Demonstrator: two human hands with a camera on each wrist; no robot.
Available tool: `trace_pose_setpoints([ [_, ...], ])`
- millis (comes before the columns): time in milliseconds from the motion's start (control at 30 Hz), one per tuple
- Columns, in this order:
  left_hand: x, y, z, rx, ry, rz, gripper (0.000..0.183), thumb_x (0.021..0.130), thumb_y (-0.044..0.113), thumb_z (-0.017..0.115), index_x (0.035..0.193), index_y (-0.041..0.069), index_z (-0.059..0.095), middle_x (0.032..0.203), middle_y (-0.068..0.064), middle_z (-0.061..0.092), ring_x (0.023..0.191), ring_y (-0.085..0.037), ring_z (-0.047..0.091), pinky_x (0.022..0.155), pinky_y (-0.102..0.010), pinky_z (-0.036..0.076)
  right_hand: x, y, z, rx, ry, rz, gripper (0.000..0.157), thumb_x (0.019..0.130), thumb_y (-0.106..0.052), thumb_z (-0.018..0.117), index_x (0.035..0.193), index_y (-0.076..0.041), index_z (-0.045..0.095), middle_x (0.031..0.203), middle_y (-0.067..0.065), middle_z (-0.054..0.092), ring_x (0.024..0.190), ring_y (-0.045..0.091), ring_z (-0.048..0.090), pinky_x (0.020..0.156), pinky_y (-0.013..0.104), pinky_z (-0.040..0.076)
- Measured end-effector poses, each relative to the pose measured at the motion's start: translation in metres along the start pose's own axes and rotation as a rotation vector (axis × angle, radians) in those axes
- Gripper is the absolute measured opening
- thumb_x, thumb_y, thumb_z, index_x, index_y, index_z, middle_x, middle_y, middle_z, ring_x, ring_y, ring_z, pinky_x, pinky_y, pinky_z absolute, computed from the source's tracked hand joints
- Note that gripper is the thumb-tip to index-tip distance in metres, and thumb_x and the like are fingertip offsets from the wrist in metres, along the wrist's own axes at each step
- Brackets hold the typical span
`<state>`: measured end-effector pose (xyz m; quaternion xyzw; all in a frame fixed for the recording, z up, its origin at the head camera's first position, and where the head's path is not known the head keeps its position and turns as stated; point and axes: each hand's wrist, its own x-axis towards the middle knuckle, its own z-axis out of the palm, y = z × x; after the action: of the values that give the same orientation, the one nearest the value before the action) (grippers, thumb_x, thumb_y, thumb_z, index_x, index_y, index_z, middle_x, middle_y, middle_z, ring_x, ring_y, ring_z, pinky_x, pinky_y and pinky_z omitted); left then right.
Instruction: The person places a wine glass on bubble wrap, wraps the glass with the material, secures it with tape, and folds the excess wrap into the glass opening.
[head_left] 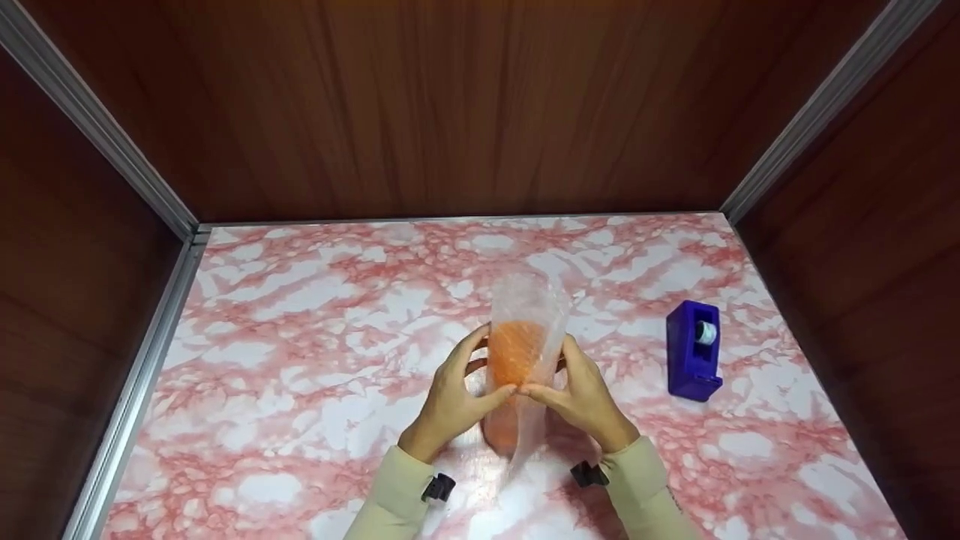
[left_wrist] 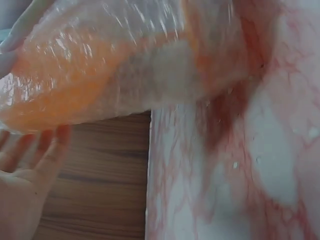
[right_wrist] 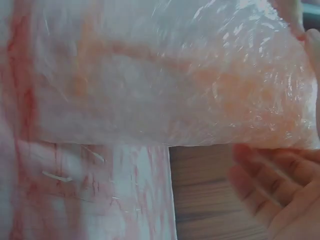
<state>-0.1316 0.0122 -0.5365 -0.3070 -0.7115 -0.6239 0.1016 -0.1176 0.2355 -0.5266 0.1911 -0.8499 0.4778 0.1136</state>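
Note:
An orange object (head_left: 516, 346) of unclear kind is wrapped in clear bubble wrap (head_left: 525, 292), which extends past it at the far end. My left hand (head_left: 452, 397) grips the bundle from the left, thumb on the near face and fingers round the side. From the right, my right hand (head_left: 587, 394) holds it the same way, the thumb tips nearly meeting. Both wrist views show the bubble wrap (left_wrist: 150, 75) close up, the orange blurred through the film. Beneath its edge the fingers (right_wrist: 270, 180) of the right hand show.
To the right on the pink-and-white marbled table (head_left: 300, 360) stands a blue tape dispenser (head_left: 681, 352) with a roll in it. Dark wood-grain panels (head_left: 450, 112) with metal edge profiles (head_left: 135, 165) enclose the table at the back and sides.

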Motion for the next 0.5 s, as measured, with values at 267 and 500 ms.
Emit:
trace_pose_setpoints([
  [267,-0.011,-0.002,0.003,0.142,0.028,0.269,0.09,0.073,-0.002,0.087,0.146,-0.006,0.036,0.149,-0.022,0.039,0.134,-0.033,0.044,0.1,-0.043,0.049,-0.014,0.0,0.007,-0.003,0.054,-0.12,0.091,0.069,-0.017,0.093,0.144,-0.001,0.044,0.134,0.015,0.058,0.121,0.03,0.057,0.105,0.041,0.043],
  [500,-0.011,-0.004,0.0,0.254,0.043,0.394,0.089,0.075,0.002,0.085,0.15,-0.001,0.037,0.148,-0.022,0.04,0.132,-0.034,0.046,0.106,-0.042,0.043,-0.015,0.004,0.01,-0.006,0.049,-0.158,0.092,0.07,-0.018,0.093,0.145,-0.001,0.042,0.136,0.013,0.057,0.121,0.028,0.057,0.107,0.034,0.041],
])
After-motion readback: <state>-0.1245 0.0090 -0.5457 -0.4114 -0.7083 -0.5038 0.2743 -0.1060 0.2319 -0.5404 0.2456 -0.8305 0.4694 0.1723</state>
